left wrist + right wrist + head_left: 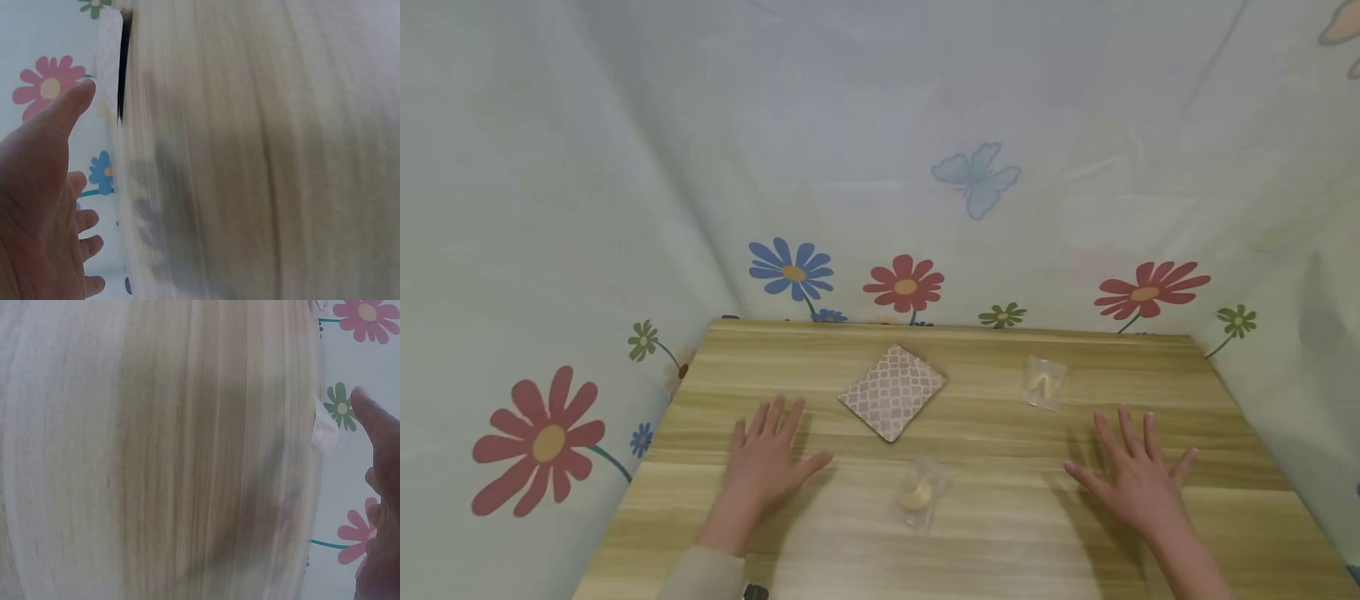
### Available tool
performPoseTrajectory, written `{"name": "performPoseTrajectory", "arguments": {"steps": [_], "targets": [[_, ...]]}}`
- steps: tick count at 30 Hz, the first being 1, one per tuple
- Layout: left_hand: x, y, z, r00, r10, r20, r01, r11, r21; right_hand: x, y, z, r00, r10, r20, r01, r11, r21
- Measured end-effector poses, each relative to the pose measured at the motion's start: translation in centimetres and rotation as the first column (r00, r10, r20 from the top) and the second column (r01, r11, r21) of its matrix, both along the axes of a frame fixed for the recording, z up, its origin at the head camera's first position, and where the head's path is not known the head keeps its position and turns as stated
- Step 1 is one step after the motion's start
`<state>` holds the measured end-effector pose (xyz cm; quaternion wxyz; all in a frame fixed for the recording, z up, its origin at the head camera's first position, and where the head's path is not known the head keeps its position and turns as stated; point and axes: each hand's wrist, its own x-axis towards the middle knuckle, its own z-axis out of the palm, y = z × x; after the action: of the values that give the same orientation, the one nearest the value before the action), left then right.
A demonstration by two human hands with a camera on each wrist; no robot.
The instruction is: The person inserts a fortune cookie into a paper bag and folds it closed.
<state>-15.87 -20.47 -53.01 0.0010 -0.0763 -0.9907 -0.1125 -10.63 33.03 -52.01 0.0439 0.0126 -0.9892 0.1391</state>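
Observation:
My left hand (pixel 763 467) hovers over the left part of the wooden table, fingers spread and nothing in them. To its upper right lies a flat rectangular piece with a brown-and-white lattice pattern (pixel 892 392), turned cornerwise. Its pale side (pixel 109 59) shows past the thumb in the left wrist view. Over the right part of the table, my right hand (pixel 1138 483) is also spread and holds nothing. A wrapped fortune cookie (pixel 1043 384) in clear plastic lies beyond it, toward the back. Another wrapped fortune cookie (pixel 915 493) is between the hands, nearer to me.
The wooden table (pixel 1000 550) is backed by a pale cloth (pixel 865 150) printed with flowers and butterflies, which also hangs at both sides. A small dark object (pixel 756 592) shows by the left sleeve at the bottom edge.

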Motion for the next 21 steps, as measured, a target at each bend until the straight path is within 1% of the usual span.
{"name": "performPoseTrajectory", "arguments": {"steps": [6, 13, 18, 21], "targets": [[-1.2, 1.4, 1.5, 0.999, -0.022, 0.030, 0.023, 0.999, -0.028, 0.2, 0.0, 0.4, 1.000, 0.006, 0.016, -0.006, 1.000, -0.012], [-3.5, 3.8, 3.1, 0.997, -0.061, 0.050, 0.063, 0.998, -0.031, 0.2, 0.3, 1.2, 1.000, -0.008, 0.028, 0.009, 1.000, -0.005], [-5.1, 5.8, 4.0, 0.993, -0.097, 0.065, 0.100, 0.994, -0.038, 0.1, 0.4, 1.4, 0.999, -0.011, 0.034, 0.011, 1.000, -0.002], [-6.0, 7.2, 4.6, 0.989, -0.116, 0.096, 0.121, 0.992, -0.040, 0.1, 0.3, 1.6, 0.999, -0.008, 0.038, 0.008, 1.000, -0.005]]}}
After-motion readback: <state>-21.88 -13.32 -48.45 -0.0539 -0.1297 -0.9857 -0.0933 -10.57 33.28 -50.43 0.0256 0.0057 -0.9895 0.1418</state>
